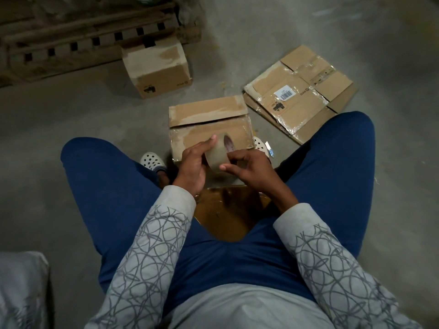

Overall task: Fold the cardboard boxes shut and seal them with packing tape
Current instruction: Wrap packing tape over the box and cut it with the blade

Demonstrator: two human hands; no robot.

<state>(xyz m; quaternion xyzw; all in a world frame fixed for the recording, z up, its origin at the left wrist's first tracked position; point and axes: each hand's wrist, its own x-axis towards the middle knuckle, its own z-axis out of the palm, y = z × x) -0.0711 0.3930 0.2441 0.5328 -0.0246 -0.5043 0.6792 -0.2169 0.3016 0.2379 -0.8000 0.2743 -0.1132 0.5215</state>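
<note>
The concrete floor (71,110) is serving as the work place, and the person is sitting low with the knees spread, so that everything is lying within reach of the two hands. Far beyond the grip and to its left, one closed box (156,67) is standing apart, probably put aside as done. Beyond the grip to its right, the flattened boxes (299,91) are lying in a pile, waiting.

Directly under and just beyond the grip, the cardboard box (206,112) is standing between the feet. Its flaps are folded down, and a dark seam is showing between them; I judge that this seam is not yet sealed.

Above the near flap of this box, the tape roll (217,153) is being held in the air. The left hand (193,162) is gripping it from the side, thumb lying over the top, to keep it from turning. The right hand (251,167) is pinching at the outer layer with curled fingertips (224,166), most likely searching for the loose end. No free strip is visible yet.
</note>
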